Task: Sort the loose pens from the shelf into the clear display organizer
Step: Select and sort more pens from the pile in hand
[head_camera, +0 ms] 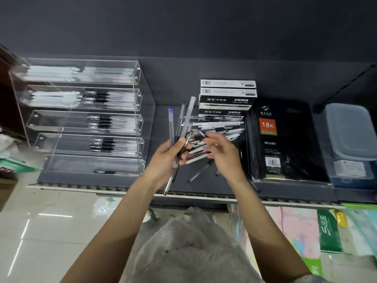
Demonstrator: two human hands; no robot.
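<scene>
My left hand point(170, 155) grips a bunch of several clear pens point(181, 119) that fan upward above the dark shelf point(163, 176); one has a blue cap. My right hand point(221, 154) hovers just right of the bunch, fingers loosely curled over a pile of loose pens point(220, 129) on the shelf; whether it holds one cannot be told. The clear display organizer point(85, 117) stands at the left with several tiered trays, most holding pens. One pen lies in its lowest tray.
Stacked gel pen boxes point(227, 97) sit behind the pile. A wrapped black diary pack point(283, 144) lies to the right, then a lidded plastic container point(348, 129). Two loose pens point(199, 172) lie near the shelf's front edge. Tiled floor is below.
</scene>
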